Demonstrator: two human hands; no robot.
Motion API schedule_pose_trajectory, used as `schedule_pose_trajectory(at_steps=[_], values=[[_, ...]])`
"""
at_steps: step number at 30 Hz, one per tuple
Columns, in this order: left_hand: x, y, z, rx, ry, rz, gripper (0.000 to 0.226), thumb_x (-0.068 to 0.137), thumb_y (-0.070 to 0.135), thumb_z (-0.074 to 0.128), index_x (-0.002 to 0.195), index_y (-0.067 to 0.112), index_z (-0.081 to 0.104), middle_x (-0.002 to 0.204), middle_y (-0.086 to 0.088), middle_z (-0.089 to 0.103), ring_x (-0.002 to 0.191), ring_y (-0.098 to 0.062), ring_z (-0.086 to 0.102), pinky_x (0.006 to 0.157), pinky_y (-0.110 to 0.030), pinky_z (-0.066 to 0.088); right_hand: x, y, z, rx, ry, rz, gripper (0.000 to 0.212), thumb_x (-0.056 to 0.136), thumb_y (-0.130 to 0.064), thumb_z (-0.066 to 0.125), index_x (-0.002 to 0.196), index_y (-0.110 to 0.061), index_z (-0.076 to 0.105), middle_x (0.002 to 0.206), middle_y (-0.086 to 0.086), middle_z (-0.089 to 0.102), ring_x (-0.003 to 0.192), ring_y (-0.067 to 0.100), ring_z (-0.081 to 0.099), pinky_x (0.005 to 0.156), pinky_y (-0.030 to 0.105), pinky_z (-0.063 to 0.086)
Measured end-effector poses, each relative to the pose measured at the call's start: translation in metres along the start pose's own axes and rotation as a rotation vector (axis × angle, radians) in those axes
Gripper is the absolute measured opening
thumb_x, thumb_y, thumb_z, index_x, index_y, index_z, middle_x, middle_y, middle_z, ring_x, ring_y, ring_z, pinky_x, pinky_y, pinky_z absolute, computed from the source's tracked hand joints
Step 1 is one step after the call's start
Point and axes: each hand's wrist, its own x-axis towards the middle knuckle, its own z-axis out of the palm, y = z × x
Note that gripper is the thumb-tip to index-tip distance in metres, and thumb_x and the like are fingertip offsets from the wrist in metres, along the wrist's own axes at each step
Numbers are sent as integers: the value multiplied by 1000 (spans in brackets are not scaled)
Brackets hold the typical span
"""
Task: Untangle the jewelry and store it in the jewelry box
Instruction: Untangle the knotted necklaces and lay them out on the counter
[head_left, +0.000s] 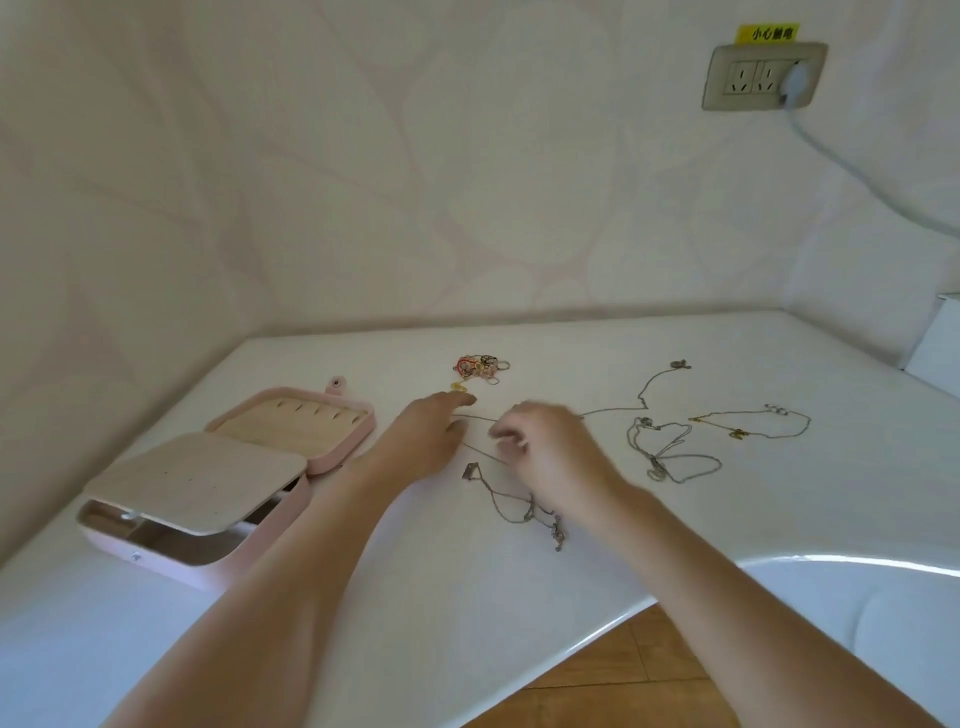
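A pink jewelry box (332, 452) lies open at the left of the white table (779, 509), its beige inner flap folded over the near half. My left hand (426, 441) and my right hand (550, 452) meet at mid-table over a thin silver chain (613, 411) that runs right to a small pendant. The right hand is blurred, its fingers curled on the chain; the left fingers reach toward it, and their grip is unclear. A tangled silver necklace (514, 506) lies just below the hands. A heap of colourful rings and bracelets (480, 366) sits behind them.
Right of the hands lie a looped silver chain (670, 452) and a thin gold chain (753, 423). The table meets the wall at the back. A wall socket (758, 78) with a plugged white cable is up right. Wooden floor (613, 680) shows under the near edge.
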Motion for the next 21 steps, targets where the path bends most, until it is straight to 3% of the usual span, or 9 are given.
schedule_pose_trajectory(at_steps=[2,4,8,11,14,17,21], values=[[-2,0,4,75,-151,21,43,100,13,33,142,14,37,150,-7,35,137,-20,32,105,-23,21,-19,-21,20,-90,-129,-118,29,95,-19,44,116,-8,60,118,9,59,109,27,55,87,33,41],[-3,-1,6,129,-263,9,47,103,20,25,149,16,21,158,-3,15,145,-18,11,114,-32,7,-36,-31,30,-134,-151,-181,38,99,-24,37,130,-7,48,129,8,51,117,25,48,93,32,37],[-3,-11,3,232,-297,-42,54,102,39,20,151,21,5,159,2,-2,146,-16,-3,116,-40,-2,-66,-33,23,-23,-233,-390,44,103,-28,33,144,-14,36,153,-1,32,140,15,28,112,22,16],[-1,-14,6,297,-289,-83,61,100,49,18,151,22,1,159,1,-5,146,-18,-4,116,-41,-1,-92,-22,11,127,-349,-459,48,101,-38,37,146,-25,34,153,-15,26,142,-5,14,115,14,7],[-1,-15,9,313,-251,-126,65,97,55,17,151,23,2,159,-2,-4,146,-21,-4,117,-43,1,-114,-4,0,261,-336,-493,47,95,-38,51,139,-25,45,145,-17,38,137,-11,23,114,12,15],[-3,-14,8,324,-216,-189,68,96,59,18,151,22,3,159,-5,-3,146,-25,-2,116,-45,2,-129,10,-4,413,-289,-440,40,86,-24,67,126,-22,59,132,-15,54,128,-9,41,110,12,26],[-9,-6,6,308,-191,-260,69,95,59,19,152,22,3,159,-8,-3,146,-29,-2,116,-42,0,-143,20,-7,560,-141,-328,20,82,-8,71,101,-14,74,106,-12,70,106,-1,63,99,16,44]])
